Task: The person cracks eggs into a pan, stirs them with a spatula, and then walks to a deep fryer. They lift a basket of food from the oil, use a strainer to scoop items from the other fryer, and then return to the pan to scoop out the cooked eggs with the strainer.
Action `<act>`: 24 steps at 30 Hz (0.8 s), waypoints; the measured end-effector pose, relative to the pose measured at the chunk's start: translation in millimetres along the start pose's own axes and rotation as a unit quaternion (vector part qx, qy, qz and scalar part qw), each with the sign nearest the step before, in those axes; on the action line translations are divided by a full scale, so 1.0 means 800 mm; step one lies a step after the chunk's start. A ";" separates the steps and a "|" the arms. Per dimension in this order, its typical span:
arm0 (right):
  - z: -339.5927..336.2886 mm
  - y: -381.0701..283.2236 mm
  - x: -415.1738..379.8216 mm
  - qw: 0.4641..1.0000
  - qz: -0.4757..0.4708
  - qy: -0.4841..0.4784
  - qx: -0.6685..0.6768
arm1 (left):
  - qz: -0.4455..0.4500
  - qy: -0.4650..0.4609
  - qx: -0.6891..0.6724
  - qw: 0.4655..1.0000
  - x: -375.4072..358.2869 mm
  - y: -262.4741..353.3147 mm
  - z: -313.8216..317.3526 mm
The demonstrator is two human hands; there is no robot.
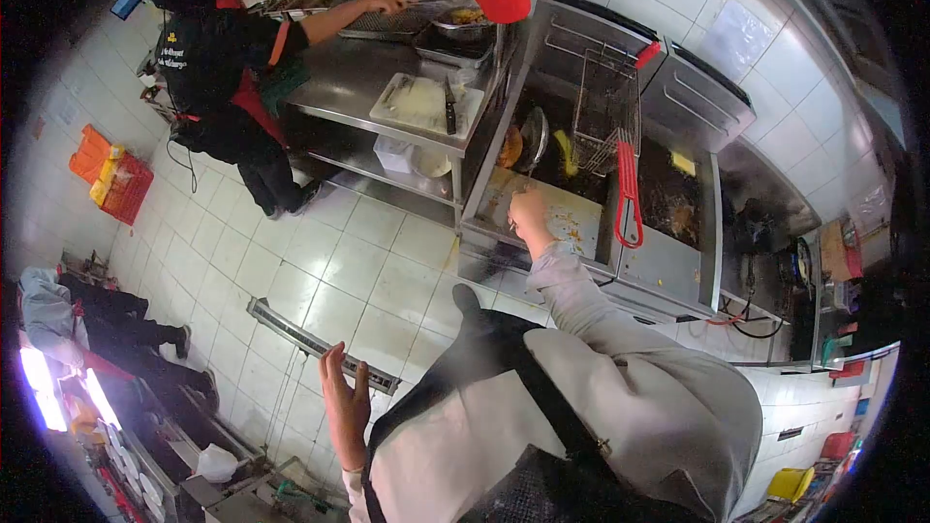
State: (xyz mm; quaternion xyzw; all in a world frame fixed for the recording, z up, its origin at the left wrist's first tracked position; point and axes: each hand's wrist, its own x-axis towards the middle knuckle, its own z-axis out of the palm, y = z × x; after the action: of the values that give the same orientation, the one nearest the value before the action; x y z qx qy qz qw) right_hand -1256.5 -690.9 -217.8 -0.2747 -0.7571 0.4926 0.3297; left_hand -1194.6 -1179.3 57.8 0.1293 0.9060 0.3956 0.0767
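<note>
A co-worker in a dark uniform (pixel 208 58) reaches over a steel prep table (pixel 334 87), where a black-handled knife (pixel 450 116) lies on a white cutting board (pixel 469 102). A red plastic bucket (pixel 506 0) holds utensils nearby; a red plastic crate (pixel 128 192) sits by the tiled wall (pixel 58 174).

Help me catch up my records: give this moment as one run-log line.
right hand: closed, apparently on handle of round skimmer, at deep fryer | left hand: raised, open, empty | co-worker's hand: extended over steel counter

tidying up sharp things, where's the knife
In the head view's upper middle, the knife lies on the right side of the white cutting board, on the steel counter.
</note>
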 end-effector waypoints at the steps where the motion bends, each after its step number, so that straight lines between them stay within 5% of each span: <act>1: 0.001 -0.036 -0.002 0.991 0.110 0.014 0.080 | -0.001 0.002 -0.003 1.000 -0.002 0.004 -0.001; 2: 0.001 -0.072 -0.004 0.974 0.186 0.020 0.124 | -0.003 0.005 -0.007 1.000 -0.002 0.005 -0.002; 7: 0.015 -0.137 0.002 0.956 0.282 0.012 0.076 | 0.006 0.010 0.001 1.000 -0.005 -0.007 0.001; 11: 0.032 -0.081 0.019 0.981 0.182 0.072 0.012 | -0.003 0.007 -0.004 1.000 -0.004 -0.010 0.002; 14: 0.008 -0.112 0.005 0.964 0.232 0.061 0.116 | -0.002 0.014 -0.004 1.000 -0.003 -0.009 0.003; 17: -0.022 -0.102 -0.004 0.888 0.357 0.063 0.281 | 0.006 0.019 -0.007 1.000 -0.003 -0.014 0.001; 21: -0.045 -0.106 0.001 0.835 0.419 0.074 0.348 | -0.010 0.018 -0.008 1.000 -0.006 -0.006 -0.002; 24: -0.076 -0.113 0.014 0.785 0.432 -0.017 0.443 | -0.017 0.022 -0.009 1.000 -0.011 -0.007 0.000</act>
State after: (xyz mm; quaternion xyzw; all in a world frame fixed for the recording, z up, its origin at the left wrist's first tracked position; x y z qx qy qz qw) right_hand -1224.9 -680.7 -113.6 -0.3885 -0.2630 0.8694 0.1551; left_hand -1187.1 -1185.1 54.0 0.1044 0.9058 0.4055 0.0645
